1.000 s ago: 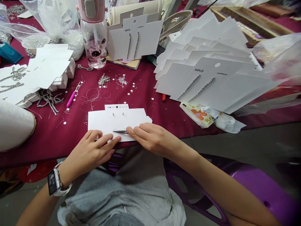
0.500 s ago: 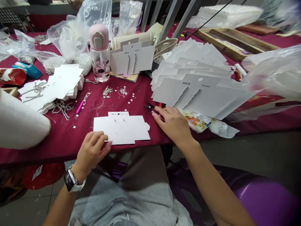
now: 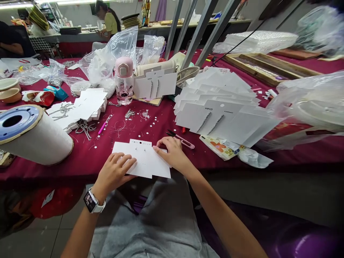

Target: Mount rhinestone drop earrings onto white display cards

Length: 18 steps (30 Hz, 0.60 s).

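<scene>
A white earring card [image 3: 146, 163], the back of a display card, rests at the table's front edge, with small metal bits poking through near its top. My left hand [image 3: 114, 172], with a watch on the wrist, grips its left side, fingers over the upper face. At the card's right edge, my right hand [image 3: 172, 154] is closed with thumb and bent fingers on it; the fingertips' far side is hidden. Just beyond that hand, pink-handled thread snips [image 3: 184, 141] lie on the maroon cloth [image 3: 158, 123].
Fanned display cards [image 3: 215, 118] with chain earrings stand at right. A pink-lidded bottle [image 3: 125, 80] is at back. On the left are a large white spool [image 3: 40, 139], stacked cards [image 3: 90, 104] and a pink seam ripper [image 3: 103, 126]. A person [image 3: 110, 22] sits far behind.
My right hand has left the thread snips on the table and moved left onto the earring card. My left hand has moved further over the card. The view has tilted up.
</scene>
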Each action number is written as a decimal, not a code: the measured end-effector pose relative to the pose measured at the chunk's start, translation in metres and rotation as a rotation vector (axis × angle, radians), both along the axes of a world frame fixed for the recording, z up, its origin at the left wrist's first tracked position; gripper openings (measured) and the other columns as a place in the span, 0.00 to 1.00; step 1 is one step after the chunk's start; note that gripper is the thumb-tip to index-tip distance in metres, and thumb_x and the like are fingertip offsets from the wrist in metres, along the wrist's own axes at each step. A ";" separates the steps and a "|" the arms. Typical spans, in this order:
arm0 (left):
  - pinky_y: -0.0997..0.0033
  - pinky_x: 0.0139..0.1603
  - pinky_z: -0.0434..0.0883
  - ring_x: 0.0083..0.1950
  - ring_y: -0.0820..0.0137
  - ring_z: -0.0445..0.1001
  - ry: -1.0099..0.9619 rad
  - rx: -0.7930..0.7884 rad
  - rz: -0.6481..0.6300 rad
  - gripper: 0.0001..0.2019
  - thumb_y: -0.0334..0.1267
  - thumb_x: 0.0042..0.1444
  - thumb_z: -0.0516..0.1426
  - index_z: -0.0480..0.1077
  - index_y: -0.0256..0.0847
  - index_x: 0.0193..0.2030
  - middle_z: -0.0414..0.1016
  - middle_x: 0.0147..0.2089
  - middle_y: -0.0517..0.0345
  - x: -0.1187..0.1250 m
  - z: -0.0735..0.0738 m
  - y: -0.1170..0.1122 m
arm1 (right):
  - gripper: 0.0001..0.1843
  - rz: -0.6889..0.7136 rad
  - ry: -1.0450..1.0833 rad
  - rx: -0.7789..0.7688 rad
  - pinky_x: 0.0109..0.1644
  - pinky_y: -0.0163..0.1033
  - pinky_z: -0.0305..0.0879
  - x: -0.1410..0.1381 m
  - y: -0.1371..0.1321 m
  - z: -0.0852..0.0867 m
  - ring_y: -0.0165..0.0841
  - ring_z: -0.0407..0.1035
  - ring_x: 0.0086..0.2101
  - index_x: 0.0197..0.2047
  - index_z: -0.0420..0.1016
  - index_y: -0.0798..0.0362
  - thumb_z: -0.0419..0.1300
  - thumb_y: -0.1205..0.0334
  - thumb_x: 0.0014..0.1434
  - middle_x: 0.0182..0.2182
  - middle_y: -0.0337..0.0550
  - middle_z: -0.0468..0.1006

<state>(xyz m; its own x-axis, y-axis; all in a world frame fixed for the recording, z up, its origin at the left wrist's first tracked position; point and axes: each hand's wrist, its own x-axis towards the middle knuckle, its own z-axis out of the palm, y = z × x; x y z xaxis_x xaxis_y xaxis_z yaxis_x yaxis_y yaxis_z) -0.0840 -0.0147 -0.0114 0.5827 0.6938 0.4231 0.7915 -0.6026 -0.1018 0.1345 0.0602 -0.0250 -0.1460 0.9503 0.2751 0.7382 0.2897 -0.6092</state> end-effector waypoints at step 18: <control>0.70 0.40 0.75 0.39 0.74 0.74 -1.339 0.079 -0.051 0.06 0.28 0.57 0.51 0.65 0.42 0.39 0.69 0.38 0.60 0.052 -0.016 -0.003 | 0.22 0.427 0.667 -0.109 0.57 0.44 0.58 0.004 -0.031 0.030 0.36 0.61 0.52 0.50 0.65 0.45 0.56 0.47 0.54 0.50 0.43 0.68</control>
